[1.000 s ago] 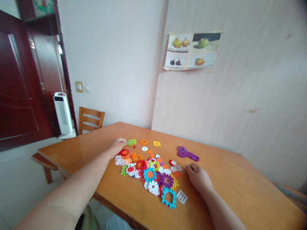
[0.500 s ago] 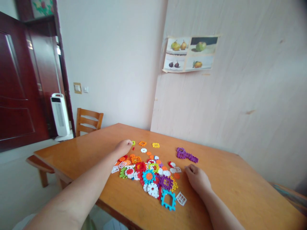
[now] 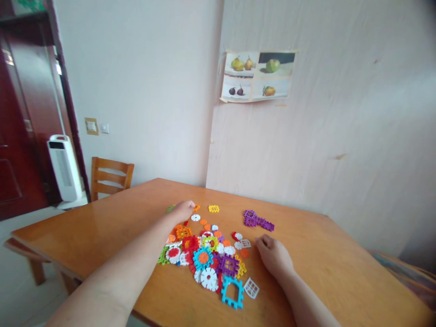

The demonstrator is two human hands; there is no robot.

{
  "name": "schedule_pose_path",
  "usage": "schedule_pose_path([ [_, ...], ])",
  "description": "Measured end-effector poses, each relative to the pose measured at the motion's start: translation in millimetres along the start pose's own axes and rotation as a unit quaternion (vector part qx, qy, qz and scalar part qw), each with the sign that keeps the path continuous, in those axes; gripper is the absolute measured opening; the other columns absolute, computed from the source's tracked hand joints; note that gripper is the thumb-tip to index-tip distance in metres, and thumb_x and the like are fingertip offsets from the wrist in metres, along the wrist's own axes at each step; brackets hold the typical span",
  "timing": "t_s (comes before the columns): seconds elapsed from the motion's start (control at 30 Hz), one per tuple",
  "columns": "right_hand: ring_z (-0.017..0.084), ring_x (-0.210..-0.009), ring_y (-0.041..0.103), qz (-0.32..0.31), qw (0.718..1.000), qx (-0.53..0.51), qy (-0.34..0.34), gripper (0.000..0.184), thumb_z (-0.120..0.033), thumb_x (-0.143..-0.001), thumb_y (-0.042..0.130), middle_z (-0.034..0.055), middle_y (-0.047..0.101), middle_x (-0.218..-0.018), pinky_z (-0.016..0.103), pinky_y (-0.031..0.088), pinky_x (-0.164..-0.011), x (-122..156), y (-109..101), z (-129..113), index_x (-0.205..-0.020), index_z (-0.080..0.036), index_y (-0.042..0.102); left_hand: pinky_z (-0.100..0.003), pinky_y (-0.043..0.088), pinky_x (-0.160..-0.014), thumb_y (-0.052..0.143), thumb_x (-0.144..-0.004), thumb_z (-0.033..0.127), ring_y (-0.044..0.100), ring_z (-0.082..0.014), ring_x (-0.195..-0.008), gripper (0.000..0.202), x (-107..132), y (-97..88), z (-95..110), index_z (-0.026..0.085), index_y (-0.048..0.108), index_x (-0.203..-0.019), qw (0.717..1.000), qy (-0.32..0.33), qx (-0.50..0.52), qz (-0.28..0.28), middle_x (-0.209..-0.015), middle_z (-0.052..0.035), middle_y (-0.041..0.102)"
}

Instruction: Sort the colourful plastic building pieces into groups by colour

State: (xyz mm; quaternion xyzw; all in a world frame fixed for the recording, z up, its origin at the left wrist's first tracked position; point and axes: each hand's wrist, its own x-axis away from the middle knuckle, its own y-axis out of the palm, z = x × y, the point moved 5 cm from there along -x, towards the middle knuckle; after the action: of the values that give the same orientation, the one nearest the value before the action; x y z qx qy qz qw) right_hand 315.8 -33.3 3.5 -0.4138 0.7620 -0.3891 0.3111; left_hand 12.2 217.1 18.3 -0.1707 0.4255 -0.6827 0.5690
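A heap of colourful plastic interlocking pieces (image 3: 207, 252) lies on the wooden table (image 3: 334, 268). My left hand (image 3: 182, 211) reaches across its far side. The fingertips touch a small orange piece (image 3: 196, 208), and a green piece (image 3: 170, 208) peeks out just left of the hand. The fingers are seen from behind and their grip is hidden. My right hand (image 3: 272, 255) rests on the table right of the heap, fingers curled with nothing seen in them. Beyond it lies a purple joined piece (image 3: 258, 221). A cyan square frame (image 3: 232, 292) and a white grid piece (image 3: 251, 288) lie nearest me.
A yellow piece (image 3: 213, 208) lies apart at the far side. A wooden chair (image 3: 109, 174) stands behind the table's left corner, with a white heater (image 3: 64, 167) and a dark red door (image 3: 17, 136) beyond. A fruit poster (image 3: 257, 76) hangs on the wall close behind the table.
My left hand has slid right, from the green piece to the orange piece. The view has swung to the right. My right hand has stayed in place.
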Motion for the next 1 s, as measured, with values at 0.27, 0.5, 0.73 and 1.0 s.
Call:
schedule_pose_path([
  [0.27, 0.016, -0.073, 0.058, 0.003, 1.000, -0.002, 0.002, 0.034, -0.044, -0.092, 0.041, 0.0039, 0.068, -0.077, 0.023, 0.029, -0.058, 0, 1, 0, -0.074, -0.023, 0.061, -0.025, 0.045, -0.080, 0.051, -0.080, 0.019, 0.062, -0.0189, -0.095, 0.022, -16, 21.1, 25, 0.020, 0.068, -0.095, 0.998, 0.024, 0.034, -0.045, -0.102, -0.0055, 0.072],
  [0.5, 0.016, -0.073, 0.058, 0.007, 1.000, -0.002, -0.001, 0.034, -0.042, -0.092, 0.041, 0.0039, 0.068, -0.076, 0.024, 0.027, -0.057, 1, 0, -2, -0.071, -0.022, 0.060, -0.026, 0.046, -0.078, 0.055, -0.075, 0.019, 0.064, -0.0200, -0.088, 0.017, -19, 56.3, 56, 0.023, 0.069, -0.085, 0.993, 0.053, 0.037, -0.094, -0.091, -0.0024, 0.073],
  [0.73, 0.015, -0.071, 0.058, 0.008, 1.000, 0.004, -0.001, 0.036, -0.043, -0.092, 0.041, 0.0038, 0.067, -0.075, 0.024, 0.027, -0.056, 2, -3, -4, -0.069, -0.021, 0.059, -0.024, 0.046, -0.081, 0.051, -0.080, 0.024, 0.063, -0.0180, -0.096, 0.023, -28, 54.7, 64, 0.021, 0.068, -0.095, 0.992, 0.053, 0.061, -0.099, -0.102, -0.0022, 0.072],
  [1.0, 0.016, -0.075, 0.058, -0.004, 1.000, 0.004, 0.004, 0.035, -0.043, -0.092, 0.040, 0.0043, 0.069, -0.079, 0.024, 0.028, -0.057, 1, -2, -3, -0.074, -0.023, 0.062, -0.025, 0.044, -0.064, 0.063, -0.064, 0.023, 0.062, -0.0194, -0.072, 0.012, -4, 14.3, 26, 0.019, 0.068, -0.075, 0.996, -0.004, 0.024, -0.084, -0.076, -0.0013, 0.069],
])
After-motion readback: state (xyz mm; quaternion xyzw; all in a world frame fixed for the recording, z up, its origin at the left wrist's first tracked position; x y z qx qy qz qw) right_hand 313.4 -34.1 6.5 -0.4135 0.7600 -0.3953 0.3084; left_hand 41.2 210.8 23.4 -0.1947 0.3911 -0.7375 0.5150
